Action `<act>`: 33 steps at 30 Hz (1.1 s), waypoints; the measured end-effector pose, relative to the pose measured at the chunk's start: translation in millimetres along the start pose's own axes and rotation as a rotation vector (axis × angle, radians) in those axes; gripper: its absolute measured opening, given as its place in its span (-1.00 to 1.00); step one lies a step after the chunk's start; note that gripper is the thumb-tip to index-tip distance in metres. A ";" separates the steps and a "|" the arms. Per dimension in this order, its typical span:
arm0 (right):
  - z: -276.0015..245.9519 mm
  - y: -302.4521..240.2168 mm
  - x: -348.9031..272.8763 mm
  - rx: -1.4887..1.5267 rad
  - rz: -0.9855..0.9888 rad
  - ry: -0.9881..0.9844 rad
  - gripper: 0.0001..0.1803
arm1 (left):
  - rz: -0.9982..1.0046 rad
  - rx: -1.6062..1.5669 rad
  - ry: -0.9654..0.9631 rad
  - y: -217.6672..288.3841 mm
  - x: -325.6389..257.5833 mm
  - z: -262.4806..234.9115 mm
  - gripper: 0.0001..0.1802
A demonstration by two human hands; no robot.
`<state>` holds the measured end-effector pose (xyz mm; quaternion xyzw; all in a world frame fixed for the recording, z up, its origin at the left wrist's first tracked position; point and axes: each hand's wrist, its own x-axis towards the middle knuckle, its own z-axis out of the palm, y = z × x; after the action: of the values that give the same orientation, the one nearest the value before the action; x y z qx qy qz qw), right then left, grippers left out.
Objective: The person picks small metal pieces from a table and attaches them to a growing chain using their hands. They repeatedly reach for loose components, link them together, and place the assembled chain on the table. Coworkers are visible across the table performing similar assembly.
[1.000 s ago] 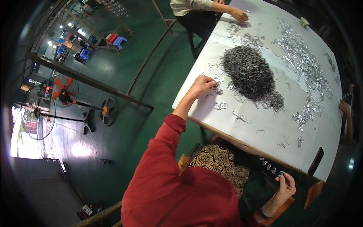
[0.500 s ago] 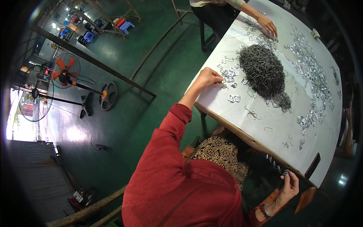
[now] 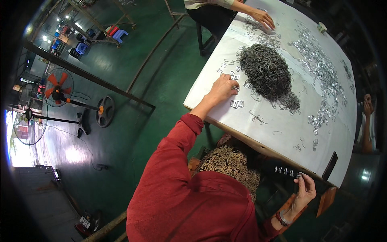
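Observation:
My left hand (image 3: 223,88) is over the table's left edge, its fingers closed on a small shiny metal clip at the fingertips. Several loose silver clips (image 3: 235,76) lie just beyond it, partly covered by the fingers. A short row of clips (image 3: 237,104) rests on the table on its near side. Off the near edge, my right hand (image 3: 305,192) pinches the end of a wire hook. Several silver clips (image 3: 285,172) hang strung along that wire, which sticks out leftward. Right of my left hand rises a big dark heap of wire hooks (image 3: 266,70).
Scattered silver clips (image 3: 320,72) spread along the table's far right. A dark flat object (image 3: 330,165) stands at the near right edge. Across the table a co-worker's hand (image 3: 264,18) reaches over loose hooks. Two standing fans (image 3: 59,86) are on the green floor at left.
The whole view has shifted slightly. My left hand has moved rightward over the loose clips, fingers now curled. The strung wire in my right hand has swung from drooping to nearly level.

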<state>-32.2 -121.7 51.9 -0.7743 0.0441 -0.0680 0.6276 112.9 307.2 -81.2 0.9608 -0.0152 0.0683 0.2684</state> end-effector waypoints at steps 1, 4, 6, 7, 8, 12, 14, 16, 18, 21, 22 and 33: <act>1.3 -1.7 -0.1 0.010 0.006 0.013 -0.85 | -0.024 0.012 -0.033 0.5 0.8 -1.1 -0.66; -0.9 -1.0 1.2 0.011 0.005 0.018 -0.85 | -0.064 -0.037 -0.015 0.4 1.4 -6.3 -0.72; -3.7 -0.9 0.9 -0.003 0.024 0.031 -0.86 | -0.138 -0.162 0.002 -2.0 0.7 -7.7 -0.76; -5.0 0.1 0.7 -0.009 0.033 0.038 -0.86 | -0.186 -0.281 0.028 -6.4 -1.8 -5.7 -0.78; -6.0 1.9 0.7 0.006 0.040 0.039 -0.86 | -0.234 -0.399 0.053 -10.6 -3.9 -5.8 -0.79; -10.2 4.2 1.4 0.030 0.041 0.043 -0.86 | -0.278 -0.308 0.067 -28.2 -7.9 -24.2 -0.74; -11.2 4.3 1.4 0.029 0.039 0.043 -0.86 | -0.160 -0.015 0.170 -22.1 -4.9 -26.3 -0.68; -11.0 4.7 2.9 0.027 0.038 0.040 -0.86 | -0.058 0.072 0.281 -17.0 0.5 -23.9 -0.60; -10.1 5.0 3.1 0.032 0.048 0.043 -0.85 | 0.056 0.040 0.270 -2.1 11.1 -9.9 -0.68; -7.7 3.3 2.6 0.014 0.051 0.043 -0.85 | 0.085 0.199 0.158 24.0 24.2 18.8 -0.72; -7.3 2.7 4.2 0.008 0.048 0.041 -0.85 | 0.073 0.232 0.162 31.3 27.0 23.5 -0.71; -14.9 11.8 6.0 0.034 0.060 0.054 -0.84 | -0.333 0.028 -0.027 8.6 13.3 -22.9 -0.79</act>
<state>-28.4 -139.5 43.7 -0.7598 0.0832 -0.0709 0.6409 122.7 311.8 -55.5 0.9544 0.1418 0.0103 0.2625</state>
